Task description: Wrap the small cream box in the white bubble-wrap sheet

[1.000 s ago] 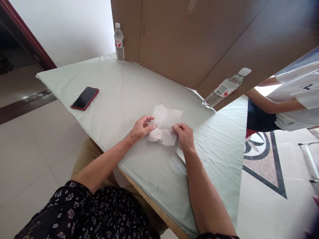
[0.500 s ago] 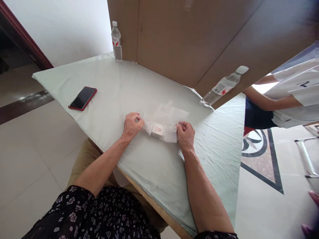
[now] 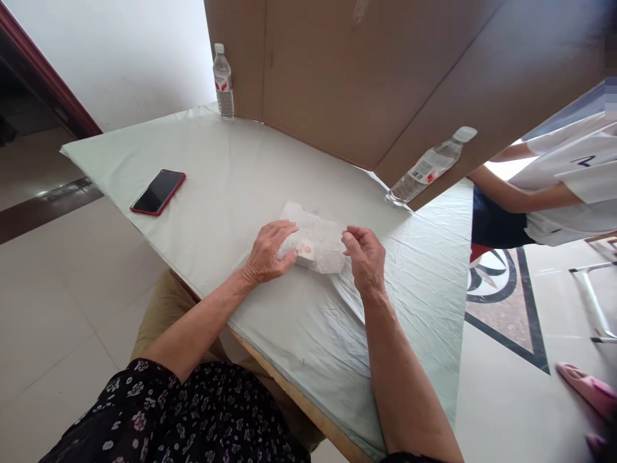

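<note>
A small pale box (image 3: 304, 253) with a faint reddish mark on top lies on a sheet of clear bubble wrap (image 3: 325, 243) in the middle of the table. At the box's left side is my left hand (image 3: 272, 251), its thumb and fingers spread and the thumb by the near corner. My right hand (image 3: 367, 257) is at the right edge of the wrap, fingers curled and thumb close to the forefinger, apparently pinching the edge. The exact contact there is hard to see.
A phone in a red case (image 3: 159, 191) lies on the left of the covered table (image 3: 202, 154). One water bottle (image 3: 223, 82) stands at the back, another water bottle (image 3: 429, 168) on the right, both by a large brown cardboard panel (image 3: 328, 77). A person in a white shirt (image 3: 578, 173) is beyond the right edge.
My left hand has moved right towards the box and opened out. My right hand has shifted slightly right and up. The wrap's left part no longer spreads out under my left fingers.
</note>
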Tool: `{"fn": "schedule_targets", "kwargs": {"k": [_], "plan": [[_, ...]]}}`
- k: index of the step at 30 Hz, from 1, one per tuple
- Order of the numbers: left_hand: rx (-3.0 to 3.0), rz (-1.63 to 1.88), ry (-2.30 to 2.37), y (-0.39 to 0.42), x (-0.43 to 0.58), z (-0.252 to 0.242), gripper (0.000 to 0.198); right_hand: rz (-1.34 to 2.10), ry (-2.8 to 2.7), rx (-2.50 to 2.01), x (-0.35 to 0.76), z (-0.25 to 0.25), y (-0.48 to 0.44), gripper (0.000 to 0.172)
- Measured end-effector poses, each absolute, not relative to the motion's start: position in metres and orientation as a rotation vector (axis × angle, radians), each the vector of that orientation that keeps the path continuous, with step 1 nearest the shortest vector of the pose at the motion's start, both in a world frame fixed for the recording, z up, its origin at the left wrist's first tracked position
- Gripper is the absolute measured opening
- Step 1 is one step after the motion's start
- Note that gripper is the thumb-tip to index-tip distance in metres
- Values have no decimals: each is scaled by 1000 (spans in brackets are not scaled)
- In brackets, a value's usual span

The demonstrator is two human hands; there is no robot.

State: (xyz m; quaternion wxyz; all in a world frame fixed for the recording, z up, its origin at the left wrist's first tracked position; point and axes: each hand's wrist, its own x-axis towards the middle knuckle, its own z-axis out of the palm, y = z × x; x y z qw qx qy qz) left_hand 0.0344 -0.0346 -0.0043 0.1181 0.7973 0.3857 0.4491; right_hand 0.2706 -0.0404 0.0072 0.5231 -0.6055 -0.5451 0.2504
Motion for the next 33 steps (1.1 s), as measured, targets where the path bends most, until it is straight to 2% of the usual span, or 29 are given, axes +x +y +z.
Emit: {"fn": "schedule_targets", "kwargs": {"k": [3, 8, 13, 15, 18, 22, 25, 27, 29, 33], "plan": [[2366, 1126, 1166, -35, 38, -6, 53, 746, -1517, -1469, 261, 16, -47, 47], [1971, 1136, 1458, -27, 27, 0, 39, 787, -1725, -1376, 253, 38, -61, 24], [1788, 1179, 1305, -29, 21, 8, 37, 1355, -2284, -1079, 245, 58, -75, 24], [1815, 1209, 1297, -29, 21, 8, 33, 1453, -2426, -1036, 243, 57, -76, 25], [1889, 1098, 1301, -27, 20, 4, 27, 1336, -2380, -1146, 243, 50, -73, 25], [2124, 818, 1225, -25, 17, -1, 23, 741, -2055, -1420, 248, 35, -65, 24], [2304, 727, 1174, -28, 20, -3, 31, 434, -2050, -1423, 245, 17, -60, 46], [2403, 692, 1205, -32, 23, -4, 34, 427, -2091, -1429, 243, 7, -57, 50], [2464, 663, 1253, -36, 27, -5, 35, 458, -2068, -1461, 245, 2, -52, 45], [2471, 612, 1419, -38, 33, -8, 33, 514, -1790, -1556, 280, 8, -44, 45]]}}
